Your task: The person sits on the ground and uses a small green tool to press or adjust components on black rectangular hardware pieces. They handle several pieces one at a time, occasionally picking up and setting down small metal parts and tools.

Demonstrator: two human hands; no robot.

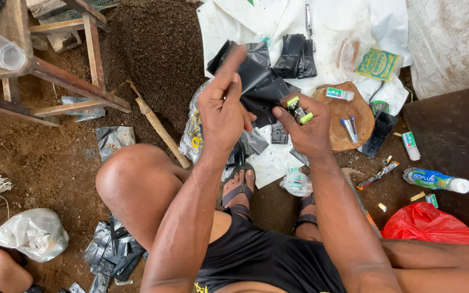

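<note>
A green-and-yellow square packet [377,64] lay on the white sheet [343,21]; a blue-labelled bottle [435,179] lay on its side by my red bag [430,223].

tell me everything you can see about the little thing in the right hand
The small stapler is dark, with bright yellow-green ends and a metal strip along its middle; it looks like plastic and metal. It lies slanted, pinched between the thumb and fingers of the right hand, held above the white sheet and close to the black plastic bag that the left hand grips. Whether it is pressed shut cannot be told.
</note>
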